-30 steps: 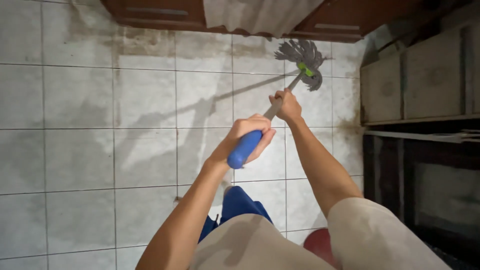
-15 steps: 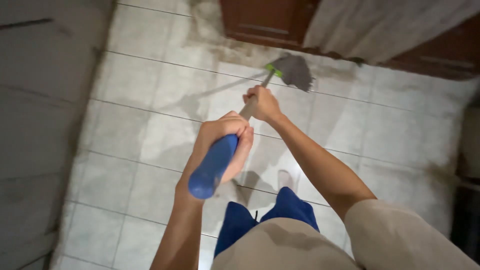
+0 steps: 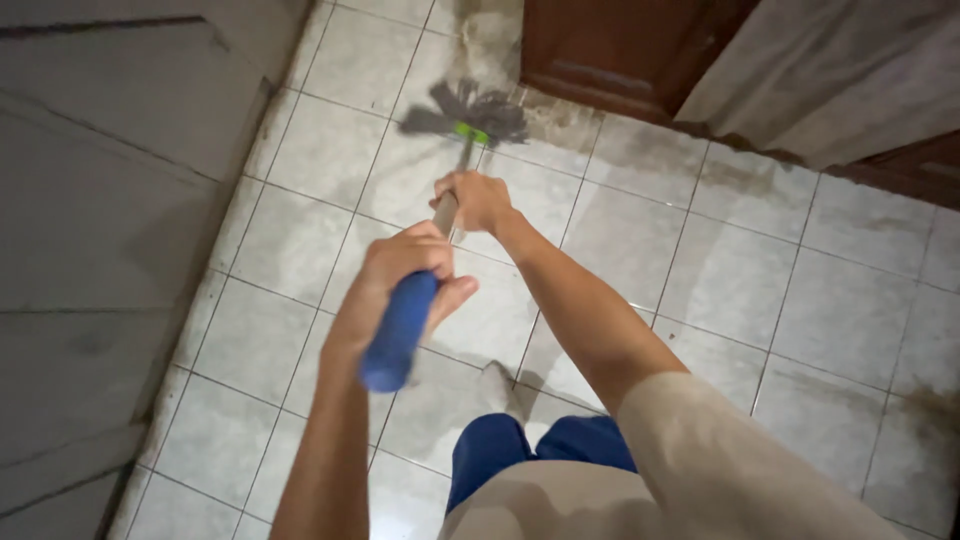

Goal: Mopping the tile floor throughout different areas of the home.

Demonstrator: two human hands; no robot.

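I hold a mop with both hands. My left hand (image 3: 390, 275) grips the blue end of the mop handle (image 3: 398, 325), close to my body. My right hand (image 3: 475, 200) grips the grey shaft further down. The grey string mop head (image 3: 465, 112), with a green collar, rests on the tiled floor (image 3: 720, 260) just in front of a brown wooden cabinet door (image 3: 620, 45).
A grey wall or panel (image 3: 110, 200) runs along the left side. A pale cloth (image 3: 830, 80) hangs over the cabinet at the upper right. The tiles show wet patches and dirty stains near the cabinet base. My blue trousers (image 3: 530, 450) show below.
The view has swung left, from the dark shelves on the right to the grey wall on the left. The mop head has swept left along the cabinet base. Both hands kept their grip.
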